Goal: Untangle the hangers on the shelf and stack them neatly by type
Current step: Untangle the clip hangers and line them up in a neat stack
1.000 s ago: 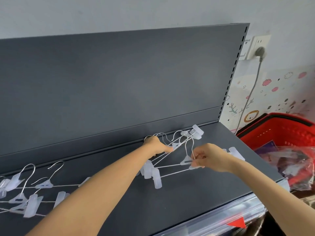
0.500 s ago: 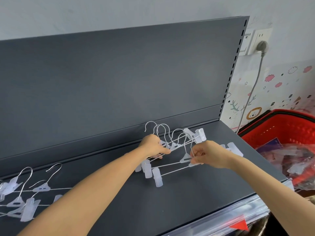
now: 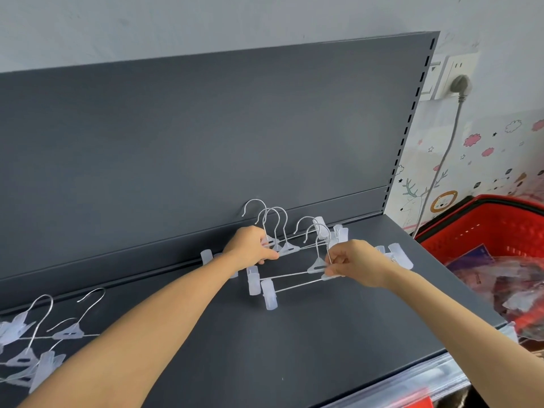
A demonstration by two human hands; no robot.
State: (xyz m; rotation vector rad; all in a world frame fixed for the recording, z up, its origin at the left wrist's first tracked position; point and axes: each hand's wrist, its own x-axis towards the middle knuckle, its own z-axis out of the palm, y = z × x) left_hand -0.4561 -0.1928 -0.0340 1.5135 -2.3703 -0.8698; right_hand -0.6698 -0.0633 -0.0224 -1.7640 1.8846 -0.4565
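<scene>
Gripping a tangled bunch of clip hangers above the dark shelf, my left hand clenched on its hook necks, my right hand pinching one hanger's centre piece.

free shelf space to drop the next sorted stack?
Bare shelf runs along the front edge, between the two forearms and below the clip hangers held by the left hand and right hand. Crowded: far left, where loose hangers sprawl, and the rear right by the back panel.
</scene>
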